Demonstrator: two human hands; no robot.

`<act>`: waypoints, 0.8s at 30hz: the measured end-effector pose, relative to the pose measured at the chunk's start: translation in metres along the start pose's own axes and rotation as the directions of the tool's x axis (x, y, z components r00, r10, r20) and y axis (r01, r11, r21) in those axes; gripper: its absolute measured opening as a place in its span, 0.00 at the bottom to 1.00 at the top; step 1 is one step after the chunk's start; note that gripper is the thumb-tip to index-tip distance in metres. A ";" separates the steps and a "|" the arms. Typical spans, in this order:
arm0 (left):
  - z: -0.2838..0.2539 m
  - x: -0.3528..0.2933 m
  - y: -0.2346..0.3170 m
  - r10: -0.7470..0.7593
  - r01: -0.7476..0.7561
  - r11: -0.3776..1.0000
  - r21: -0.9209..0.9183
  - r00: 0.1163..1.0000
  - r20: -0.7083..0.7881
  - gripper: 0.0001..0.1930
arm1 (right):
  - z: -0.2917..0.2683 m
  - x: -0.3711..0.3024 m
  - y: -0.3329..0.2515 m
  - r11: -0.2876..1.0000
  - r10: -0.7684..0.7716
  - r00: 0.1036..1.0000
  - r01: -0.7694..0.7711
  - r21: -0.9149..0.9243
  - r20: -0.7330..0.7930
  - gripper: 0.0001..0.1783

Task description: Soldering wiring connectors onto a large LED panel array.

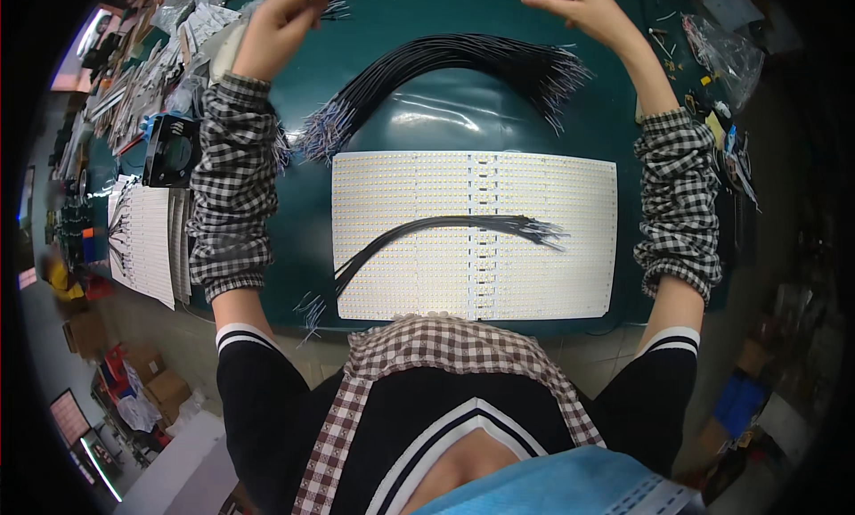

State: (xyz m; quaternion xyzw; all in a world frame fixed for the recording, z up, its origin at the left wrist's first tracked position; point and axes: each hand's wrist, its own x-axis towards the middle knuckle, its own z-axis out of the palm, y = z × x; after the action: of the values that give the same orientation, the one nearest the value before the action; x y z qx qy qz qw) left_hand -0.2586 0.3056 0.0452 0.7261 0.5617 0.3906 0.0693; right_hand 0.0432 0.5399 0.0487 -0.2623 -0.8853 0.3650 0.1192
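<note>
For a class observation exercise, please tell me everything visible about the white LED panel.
The white LED panel looks like a rectangular circuit board: close rows of tiny yellowish dots, a band of darker marks near mid-width. It lies flat on the green table; a small black wire bundle rests across it, overhanging its left edge.

A dark green worktable (pixel 303 221), its top glossy with reflected light, stands over a pale tiled floor (pixel 583 349). A bright light strip (pixel 101 470) shines at lower left.

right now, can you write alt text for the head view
A person's left hand and right hand are held out over a green table, anything gripped unclear. Nearer lie a large, arched black wire bundle and a white panel crossed by a smaller bundle.
</note>
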 end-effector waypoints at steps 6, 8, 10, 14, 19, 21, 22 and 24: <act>0.063 -0.049 -0.041 -0.307 0.261 0.921 0.289 0.943 0.126 0.16 | 0.046 -0.041 0.057 0.889 -0.193 0.981 0.171 -0.424 -0.008 0.24; 0.067 -0.046 -0.011 -0.221 0.177 0.930 0.321 0.970 0.106 0.17 | 0.022 -0.069 0.054 0.861 -0.262 0.964 0.210 -0.463 -0.051 0.23; 0.063 -0.045 0.029 -0.140 0.115 0.960 0.257 0.987 0.081 0.18 | -0.002 -0.106 0.025 0.903 -0.247 0.962 0.184 -0.388 -0.119 0.22; 0.081 -0.040 0.088 0.031 -0.041 0.999 0.034 0.966 0.255 0.15 | -0.015 -0.207 0.018 0.979 0.177 0.933 -0.198 -0.038 -0.314 0.19; 0.114 -0.004 0.044 0.216 -0.247 0.930 0.271 0.966 0.140 0.13 | 0.015 -0.315 0.030 0.831 0.526 0.687 -0.540 0.133 -0.501 0.17; 0.126 0.027 0.054 0.066 -0.085 0.967 0.238 0.994 0.088 0.13 | 0.025 -0.353 0.044 0.764 0.584 0.566 -0.624 0.161 -0.582 0.18; 0.137 0.037 0.045 0.131 -0.145 0.968 0.204 0.988 0.083 0.14 | 0.030 -0.367 0.050 0.691 0.625 0.438 -0.696 0.196 -0.647 0.19; 0.149 0.049 0.014 0.185 -0.200 0.961 0.194 0.978 0.092 0.15 | 0.047 -0.368 0.053 0.589 0.692 0.347 -0.779 0.217 -0.633 0.21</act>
State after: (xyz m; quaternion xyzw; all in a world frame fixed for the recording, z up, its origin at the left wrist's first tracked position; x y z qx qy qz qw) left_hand -0.1485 0.3935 -0.0253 0.7942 0.5223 0.3097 -0.0226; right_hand 0.3517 0.3410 -0.0289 -0.7486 -0.5870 0.2055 0.2299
